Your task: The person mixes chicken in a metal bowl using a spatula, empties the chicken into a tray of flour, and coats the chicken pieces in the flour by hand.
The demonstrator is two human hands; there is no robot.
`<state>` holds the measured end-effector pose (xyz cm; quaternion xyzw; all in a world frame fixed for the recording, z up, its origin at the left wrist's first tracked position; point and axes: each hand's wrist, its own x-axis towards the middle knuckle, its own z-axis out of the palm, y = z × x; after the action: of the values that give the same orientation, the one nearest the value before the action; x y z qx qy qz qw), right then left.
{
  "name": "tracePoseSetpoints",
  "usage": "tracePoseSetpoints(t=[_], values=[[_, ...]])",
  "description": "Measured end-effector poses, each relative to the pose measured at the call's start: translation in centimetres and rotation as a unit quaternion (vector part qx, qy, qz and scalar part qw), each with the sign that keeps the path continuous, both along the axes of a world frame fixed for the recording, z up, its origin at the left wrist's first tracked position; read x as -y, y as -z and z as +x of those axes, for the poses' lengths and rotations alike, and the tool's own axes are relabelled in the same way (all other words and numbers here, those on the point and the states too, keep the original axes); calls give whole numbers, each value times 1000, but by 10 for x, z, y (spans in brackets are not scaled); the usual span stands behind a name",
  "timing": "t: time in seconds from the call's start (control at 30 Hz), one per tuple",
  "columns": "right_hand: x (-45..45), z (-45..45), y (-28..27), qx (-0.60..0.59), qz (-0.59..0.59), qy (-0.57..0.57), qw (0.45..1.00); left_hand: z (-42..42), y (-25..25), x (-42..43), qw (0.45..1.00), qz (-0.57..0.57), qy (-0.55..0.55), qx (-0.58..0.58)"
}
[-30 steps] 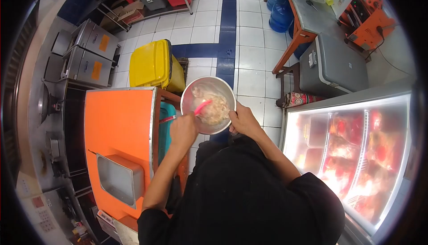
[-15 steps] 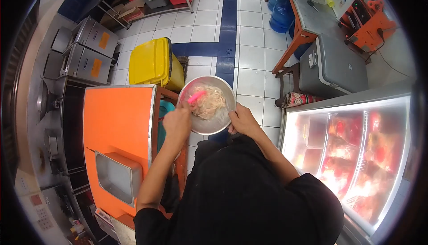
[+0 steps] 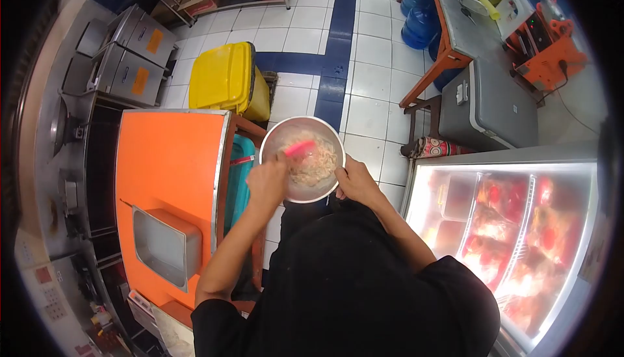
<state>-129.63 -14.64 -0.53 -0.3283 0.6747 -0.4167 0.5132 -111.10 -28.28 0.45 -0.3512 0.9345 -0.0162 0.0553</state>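
A round metal bowl point(image 3: 278, 134) is held up in front of my black-clothed body. Pale, shredded-looking food point(image 3: 318, 164) lies in it; its exact kind is unclear. My left hand point(image 3: 268, 179) is closed on a pink spatula point(image 3: 301, 148), whose head is over the food inside the bowl. My right hand point(image 3: 357, 180) grips the bowl's right rim, thumb on the near side and fingers beneath. The spatula's handle is mostly hidden by my left fingers.
An orange-topped table point(image 3: 172, 152) with a rectangular metal pan point(image 3: 166, 246) stands at left, a teal tub point(image 3: 242, 185) beside it. A yellow bin point(image 3: 221, 80) is ahead. To the right are a lit freezer point(image 3: 497, 220) and a grey cooler box point(image 3: 497, 106).
The spatula has moved slightly right within the bowl, with my left hand. The bowl sits slightly lower in view, and the food has shifted and spread out.
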Motion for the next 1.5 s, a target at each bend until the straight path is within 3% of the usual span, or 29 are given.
tracePoseSetpoints(t=[0.1,0.17,0.23,0.3,0.37,0.4,0.5,0.6,0.7,0.77,0.8,0.83,0.9,1.0,1.1,1.23,1.3,1.37,1.43,1.5], values=[[0,0,-1,-30,12,-5,999,-2,-29,5,996,-29,-53,-68],[4,-1,-10,-26,-2,-4,1000,-4,-9,4,995,-24,-60,-79],[7,-4,-8,-22,-16,-5,1000,-13,5,2,994,68,-6,-86],[6,-15,5,-48,19,-2,999,-7,-1,-5,988,87,34,-123],[5,-20,3,-29,31,13,999,-4,-41,-17,987,129,53,-80],[5,-22,7,-31,35,10,999,-3,-38,-21,987,129,56,-80],[3,-22,4,-18,21,6,1000,-4,-16,-22,992,102,74,-23],[2,-15,10,-2,28,20,999,-14,-10,4,997,-16,-21,-66],[2,-19,10,-15,7,29,999,-11,-17,10,991,-35,-75,-107],[10,-11,9,-27,-44,31,998,-5,-1,-5,996,67,-45,-46],[14,-10,10,-9,-49,26,998,-11,-25,-16,992,121,-41,-13],[18,-12,19,-7,-41,-2,999,-2,-4,-28,987,115,-16,-111],[23,-7,22,-28,-67,-30,997,17,-28,-38,980,160,-11,-120],[41,18,-2,-7,-41,-85,996,54,-66,-43,971,182,-105,-113],[45,42,-15,-8,-45,-143,989,69,-58,-61,962,152,-207,-94],[51,98,-15,-45,-54,-233,970,137,-73,-110,950,140,-225,-163],[48,137,-32,-36,-80,-289,953,174,-98,-136,930,127,-300,-170],[33,189,-40,-23,-61,-345,936,227,-78,-160,916,133,-345,-156],[7,247,-47,-29,-77,-400,913,290,-40,-181,899,19,-411,-149],[-12,295,-35,-16,-79,-416,906,337,-65,-212,865,-6,-480,-143]])
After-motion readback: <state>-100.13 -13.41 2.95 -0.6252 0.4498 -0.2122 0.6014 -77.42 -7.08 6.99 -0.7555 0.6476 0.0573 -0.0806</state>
